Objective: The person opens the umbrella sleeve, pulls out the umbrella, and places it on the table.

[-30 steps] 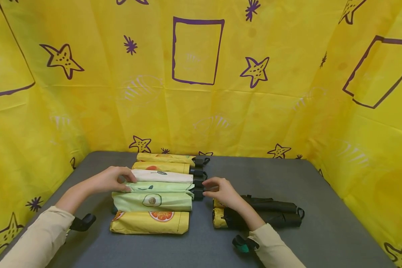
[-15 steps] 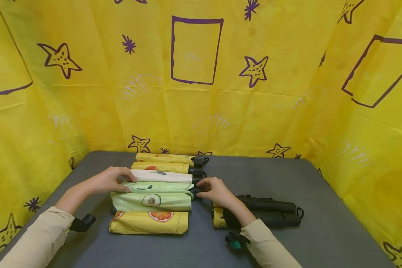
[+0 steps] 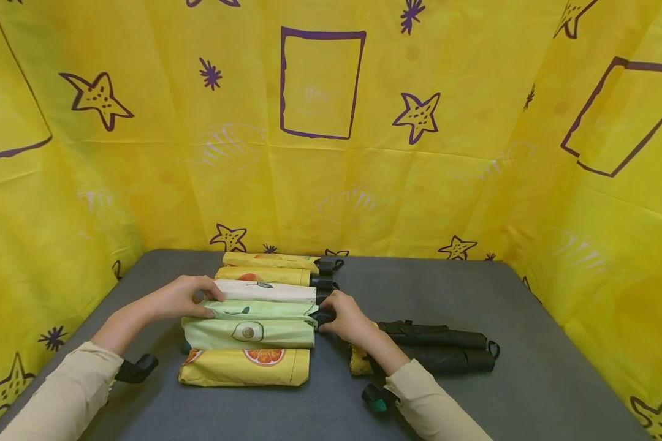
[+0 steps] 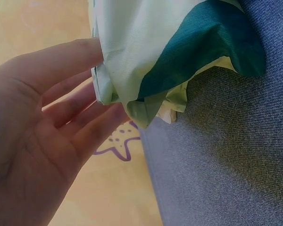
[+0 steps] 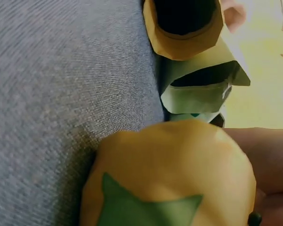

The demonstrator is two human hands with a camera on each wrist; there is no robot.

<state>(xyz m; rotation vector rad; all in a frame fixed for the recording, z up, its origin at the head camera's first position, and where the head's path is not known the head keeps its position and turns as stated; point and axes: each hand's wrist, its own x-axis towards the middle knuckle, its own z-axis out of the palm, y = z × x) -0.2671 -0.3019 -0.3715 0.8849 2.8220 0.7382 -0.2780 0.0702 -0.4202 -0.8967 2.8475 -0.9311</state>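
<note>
Several folded umbrellas in printed sleeves lie side by side in a row. My left hand (image 3: 183, 299) pinches the left end of the light green umbrella (image 3: 270, 309), thumb on the near side and fingers on the far side. My right hand (image 3: 346, 317) holds that umbrella's black handle (image 3: 323, 316) at the other end. Nearer lies the avocado-print umbrella (image 3: 276, 334), whose pale green sleeve with a dark green patch (image 4: 198, 52) shows in the left wrist view. Beyond the light green one is a white umbrella (image 3: 287, 292).
Two yellow umbrellas, one (image 3: 270, 261) behind the other, lie at the back of the row. An orange-slice umbrella (image 3: 226, 370) lies at the front. Dark folded umbrellas (image 3: 447, 358) with yellow ends rest on the grey table (image 3: 529, 386) at right. Yellow cloth (image 3: 320, 202) surrounds the table.
My right hand has moved left, and its fingers have closed around the black handle of the light green umbrella. My left hand has stayed at the left end.
</note>
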